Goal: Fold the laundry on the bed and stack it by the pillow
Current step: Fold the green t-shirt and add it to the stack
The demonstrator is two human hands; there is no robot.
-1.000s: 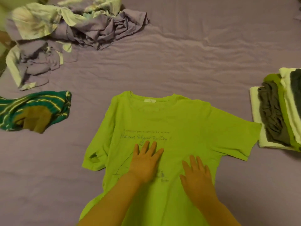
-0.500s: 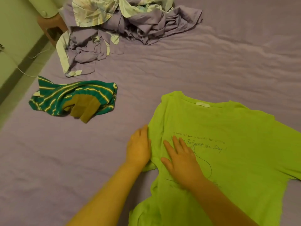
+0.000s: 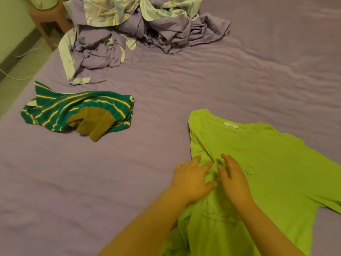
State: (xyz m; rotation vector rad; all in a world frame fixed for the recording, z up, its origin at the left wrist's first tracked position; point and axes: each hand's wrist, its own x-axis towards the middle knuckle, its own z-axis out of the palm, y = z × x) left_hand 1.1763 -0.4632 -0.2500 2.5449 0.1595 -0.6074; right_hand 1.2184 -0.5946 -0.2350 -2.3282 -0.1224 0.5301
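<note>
**Folding the left side of the green shirt**

Lying flat on the purple bed [image 3: 203,93], the lime-green T-shirt [image 3: 267,163] had its collar pointing away from the person and its hem toward them, so its long axis ran from near to far. Its left edge was already turned in to a straight fold line, and both hands rested just inside that line. The left hand [image 3: 191,180] lay with spread, relaxed fingers on the folded edge, grasping nothing. The right hand [image 3: 234,180] lay just beside it, also flat and released, pressing the cloth near the print. The right sleeve stretched out well apart from both hands, toward the right border of the view, so the right hand was the nearer one to reach it. I judge that side was to be folded in next.

A small white label [image 3: 230,125] sat inside the collar; its text was too small to read. The dark handwriting-like print on the chest was mostly covered and blurred, not legible.

A striped green garment [image 3: 60,111] and a crumpled purple pile [image 3: 147,34] waited unfolded, to the left and farther away.
</note>
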